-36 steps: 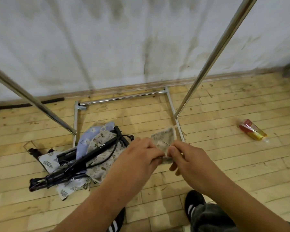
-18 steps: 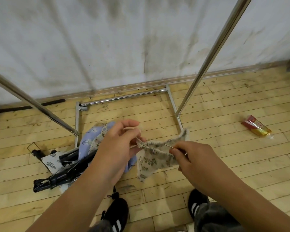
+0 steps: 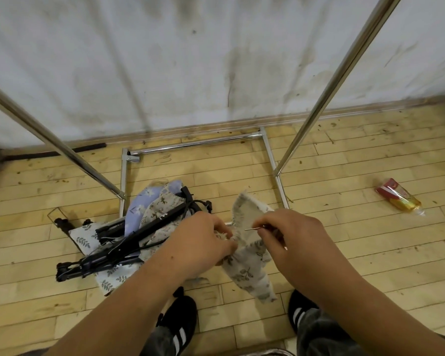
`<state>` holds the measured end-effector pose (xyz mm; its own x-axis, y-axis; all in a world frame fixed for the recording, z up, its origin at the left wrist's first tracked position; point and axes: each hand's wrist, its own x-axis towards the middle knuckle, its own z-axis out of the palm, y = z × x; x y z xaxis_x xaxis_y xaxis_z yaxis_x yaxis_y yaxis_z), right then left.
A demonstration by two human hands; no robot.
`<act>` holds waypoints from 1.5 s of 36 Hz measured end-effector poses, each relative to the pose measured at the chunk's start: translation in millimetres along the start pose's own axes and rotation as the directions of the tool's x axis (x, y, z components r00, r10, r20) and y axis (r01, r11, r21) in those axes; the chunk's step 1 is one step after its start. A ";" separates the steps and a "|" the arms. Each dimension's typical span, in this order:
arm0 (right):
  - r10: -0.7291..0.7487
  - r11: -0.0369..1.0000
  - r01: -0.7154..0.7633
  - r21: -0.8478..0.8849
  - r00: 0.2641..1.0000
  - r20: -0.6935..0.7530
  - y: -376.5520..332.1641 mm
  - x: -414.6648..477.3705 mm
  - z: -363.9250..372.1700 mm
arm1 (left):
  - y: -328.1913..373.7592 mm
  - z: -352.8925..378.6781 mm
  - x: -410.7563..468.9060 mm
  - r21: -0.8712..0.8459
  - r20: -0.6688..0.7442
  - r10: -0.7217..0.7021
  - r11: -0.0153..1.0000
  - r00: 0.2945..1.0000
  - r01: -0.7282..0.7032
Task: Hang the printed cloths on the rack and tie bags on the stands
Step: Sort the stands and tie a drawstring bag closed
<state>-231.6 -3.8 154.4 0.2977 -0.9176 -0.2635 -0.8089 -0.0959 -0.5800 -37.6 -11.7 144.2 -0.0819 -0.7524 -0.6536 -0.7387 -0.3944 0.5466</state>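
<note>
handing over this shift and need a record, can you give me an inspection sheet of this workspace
surface: wooden plank floor, scuffed and speckled with dirt
job's things: printed bag held in both hands; printed cloths heaped on the floor, folded black stands lying across them; chrome rack, no cloth on the parts in view
clutter: red and yellow packet on the floor to the right
grippers: left hand grips the bag's mouth; right hand pinches a thin metal pin there
cables: black cord looped on the stands
surroundings: stained white wall; the person's black striped shoes
</note>
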 end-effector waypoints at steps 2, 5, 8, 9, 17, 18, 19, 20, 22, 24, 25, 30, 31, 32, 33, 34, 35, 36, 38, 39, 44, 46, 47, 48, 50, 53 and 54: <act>-0.028 1.000 0.028 0.010 0.999 -0.017 0.3 -0.3 1.4 | -2.4 -1.6 0.9 -0.018 0.004 -0.008 1.000 1.000 0.008; -0.042 0.999 0.043 0.015 0.998 -0.038 2.1 0.1 1.7 | -9.0 -4.6 3.0 0.042 -0.025 -0.031 0.999 0.999 0.032; -0.038 0.999 0.041 0.024 0.995 -0.095 6.1 1.3 -0.7 | -15.8 -6.7 6.0 0.098 -0.004 -0.044 0.994 0.999 0.044; -0.036 0.999 0.039 0.024 0.993 -0.110 7.4 1.7 -1.4 | -16.9 -6.9 6.2 0.085 0.017 -0.047 0.995 0.999 0.046; -0.015 1.000 0.015 -0.001 0.995 -0.095 9.3 2.0 -0.2 | -20.0 -3.3 7.6 0.203 0.042 -0.022 0.979 0.999 0.013; -0.011 1.000 0.011 -0.003 0.996 -0.093 9.4 2.1 -0.4 | -20.6 -3.1 7.5 0.214 0.055 -0.026 0.977 0.998 0.013; -0.009 1.000 0.008 -0.003 0.995 -0.095 9.5 2.1 -1.0 | -20.8 -3.0 7.2 0.225 0.070 -0.031 0.974 0.997 0.014; -0.009 1.000 0.009 -0.002 0.995 -0.100 9.5 2.2 -1.8 | -20.8 -3.0 7.3 0.234 0.085 -0.033 0.972 0.996 0.012; -0.013 1.000 0.013 0.002 0.994 -0.109 9.5 2.5 -3.0 | -21.2 -1.6 8.6 0.222 0.112 -0.031 0.975 0.993 0.005; -0.014 1.000 0.015 0.001 0.994 -0.108 9.2 2.5 -2.7 | -19.9 0.7 8.8 0.175 0.110 -0.020 0.985 0.994 0.001; -0.016 1.000 0.016 -0.001 0.994 -0.107 8.9 2.3 -2.2 | -19.7 1.9 9.3 0.143 0.085 -0.002 0.990 0.996 -0.010; -0.029 0.999 0.026 -0.027 0.991 -0.127 8.2 1.2 -0.8 | -15.6 2.4 15.6 -0.002 -0.121 0.102 0.995 0.987 -0.103; -0.027 0.999 0.025 -0.021 0.991 -0.133 8.2 1.1 -1.0 | -14.7 1.8 16.2 -0.031 -0.151 0.120 0.992 0.981 -0.125; -0.026 1.000 0.024 -0.014 0.990 -0.138 7.9 1.2 -1.4 | -13.7 0.9 16.1 -0.044 -0.174 0.139 0.988 0.975 -0.149; -0.023 1.000 0.021 -0.011 0.990 -0.138 7.6 1.2 -1.7 | -12.7 0.4 15.5 -0.041 -0.191 0.161 0.984 0.968 -0.172; -0.018 1.000 0.016 -0.012 0.991 -0.136 7.2 1.3 -1.9 | -12.4 0.3 15.0 -0.029 -0.206 0.185 0.980 0.961 -0.195; -0.015 1.000 0.014 -0.015 0.991 -0.133 7.0 1.4 -1.9 | -12.3 0.2 14.3 -0.015 -0.215 0.208 0.976 0.954 -0.217; -0.015 1.000 0.013 -0.017 0.991 -0.130 6.9 1.5 -1.9 | -12.1 0.1 14.1 -0.002 -0.218 0.229 0.972 0.949 -0.235; -0.016 1.000 0.014 -0.024 0.992 -0.122 7.2 1.4 -1.3 | -12.2 0.3 13.4 0.018 -0.214 0.260 0.965 0.942 -0.263; -0.021 0.999 0.018 -0.026 0.992 -0.121 7.9 1.5 -0.6 | -12.3 0.5 13.6 0.020 -0.212 0.267 0.963 0.940 -0.269; -0.037 0.999 0.036 -0.010 0.991 -0.130 8.3 2.1 -0.3 | -15.5 0.2 16.3 0.018 -0.214 0.274 0.961 0.937 -0.277; -0.040 0.999 0.040 -0.008 0.991 -0.131 6.4 1.7 -1.7 | -17.1 0.1 17.7 0.024 -0.223 0.275 0.961 0.935 -0.276; -0.040 0.999 0.040 -0.004 0.991 -0.129 5.7 1.2 -2.2 | -17.6 -0.1 18.0 0.027 -0.229 0.275 0.961 0.934 -0.276; -0.038 0.999 0.039 0.003 0.991 -0.126 5.0 0.4 -2.8 | -17.7 -0.4 18.4 0.029 -0.234 0.276 0.960 0.932 -0.277; -0.027 0.999 0.031 0.036 0.993 -0.118 3.8 -0.9 -4.0 | -17.6 -0.7 18.9 0.027 -0.239 0.272 0.961 0.932 -0.274; 0.015 0.992 -0.003 0.123 0.995 -0.102 2.9 -1.4 -5.6 | -17.9 -1.4 19.5 0.019 -0.246 0.269 0.962 0.931 -0.273; 0.041 0.990 -0.027 0.142 0.994 -0.097 3.4 -1.4 -6.2 | -18.0 -1.6 19.5 0.017 -0.246 0.268 0.962 0.932 -0.272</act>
<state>-237.9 -5.2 157.6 0.2136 -0.9539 -0.2110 -0.7366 -0.0154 -0.6761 -24.8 -20.2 122.4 -0.1093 -0.9363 -0.3338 -0.6996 -0.1661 0.6949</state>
